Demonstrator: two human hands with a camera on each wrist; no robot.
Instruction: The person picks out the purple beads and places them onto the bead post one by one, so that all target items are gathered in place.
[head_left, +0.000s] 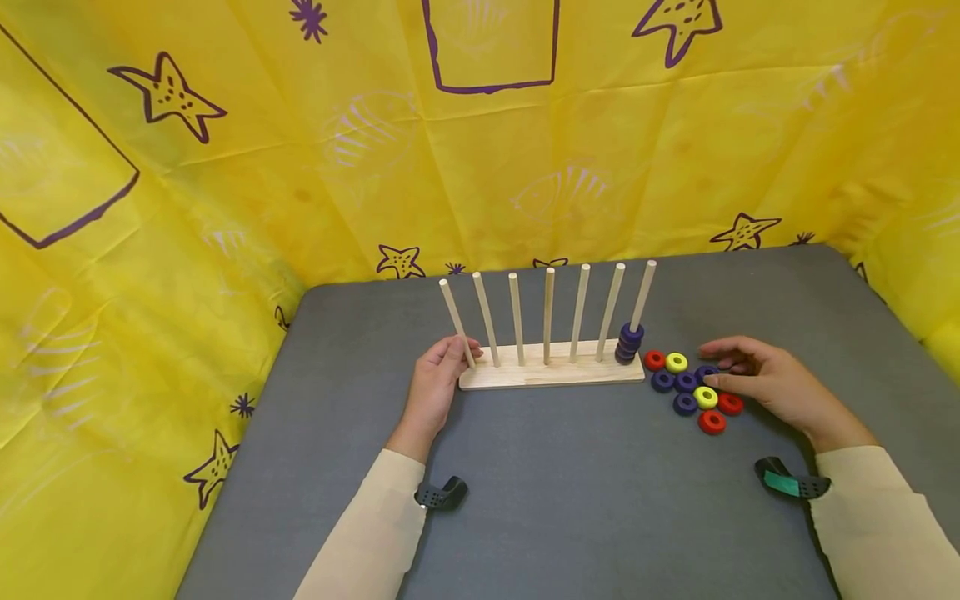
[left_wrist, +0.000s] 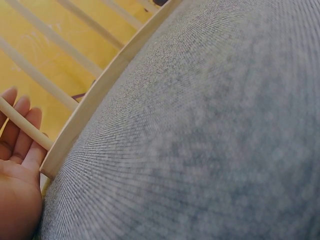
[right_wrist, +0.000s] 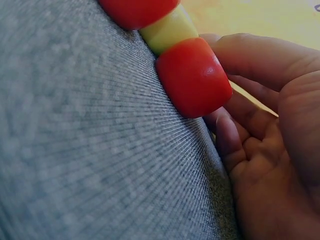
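Just ahead of the beige right sleeve (head_left: pixel 877 517), toward the right of the grey table (head_left: pixel 570 492), lies the closest of a loose cluster of flat-lying rings, a glossy red round one (head_left: pixel 708 429). The cluster holds three red, two yellow (head_left: pixel 711 404) and four dark purple rings (head_left: pixel 686 389), all thick, smooth-sided and pierced through the middle, hole upward. The right hand (head_left: pixel 772 383) lies at the cluster's right side and is much the nearer hand. Its thumb overlaps the edge of one dark purple ring (head_left: pixel 699 376), while the index finger stands parted from the thumb, so this grip looks loose, with no firm pinch to be seen. From that ring, the pale wooden peg rack (head_left: pixel 555 381) lies leftward, its base's long axis running crosswise before the person and its seven slim round pegs standing up. The left hand (head_left: pixel 437 375) rests at the rack's left end, fingers extended behind the leftmost peg (head_left: pixel 453 311); how firmly it bears on the wood I cannot tell. A stack of dark purple rings (head_left: pixel 628 342) sits low on the rightmost peg (head_left: pixel 645 287), nearest the cluster. Beyond hangs yellow cloth (head_left: pixel 262 183) with dark starfish.
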